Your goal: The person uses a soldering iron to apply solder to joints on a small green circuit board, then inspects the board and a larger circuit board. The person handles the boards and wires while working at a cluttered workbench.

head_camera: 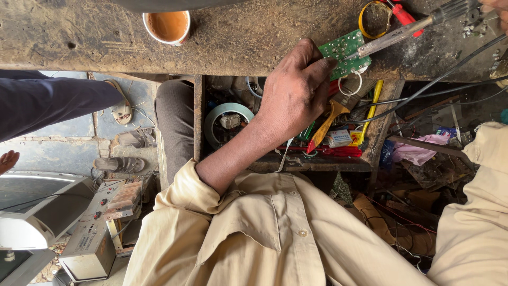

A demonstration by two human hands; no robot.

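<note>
Our left hand (296,87) is closed in a pinch on the green circuit board (345,53), fingertips on its left edge, pinning it at the front lip of the worktop (106,37). The board lies flat, component side up, half over the edge above the open drawer (370,143).

Our right hand (497,8) is barely in frame at the top right corner; we can't tell its grip for sure, but it sits at the handle end of the soldering iron (402,32). The iron runs diagonally down-left, its tip touching the board's right side. Its black cable (439,79) trails off to the right across the drawer.

Just behind the board: a yellow tape roll (362,16) and a red-handled tool (405,15), touching each other. A cup of brown drink (168,25) stands well apart at the left on the worktop.

In the drawer under our wrist: a paintbrush with orange handle (328,122), a grey tape roll (228,122), a yellow-handled tool (370,111), red-handled pliers (338,152), loose wires.

Lower left, on the floor: a grey monitor (37,212) and an opened metal chassis (98,233). Another person's dark sleeve (53,103) enters from the left, with sandals (120,108) near it.
</note>
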